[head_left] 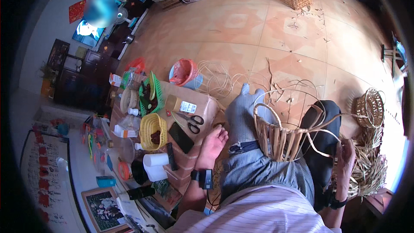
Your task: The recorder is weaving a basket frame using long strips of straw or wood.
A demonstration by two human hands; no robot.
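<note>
On my lap sits a partly woven basket (280, 140) of brown plant strips, with long loose strands looping out from its rim. My right hand (346, 155), at the basket's right, is closed with a pale weaving strand (318, 148) running into its fingers. Away from the basket, my left hand (213, 144) hovers by the table edge, palm partly up, fingers loosely bent with nothing visible in them. Black-handled scissors (195, 124) and a black phone (181, 137) lie on the table just beyond it.
A yellow basket (153, 131), a green basket (151, 92) and a white paper roll (155, 166) crowd the table at left. Beyond it stands a red-lined bucket (183, 73). At right are a small woven basket (369, 108) and a heap of dry strips (371, 170).
</note>
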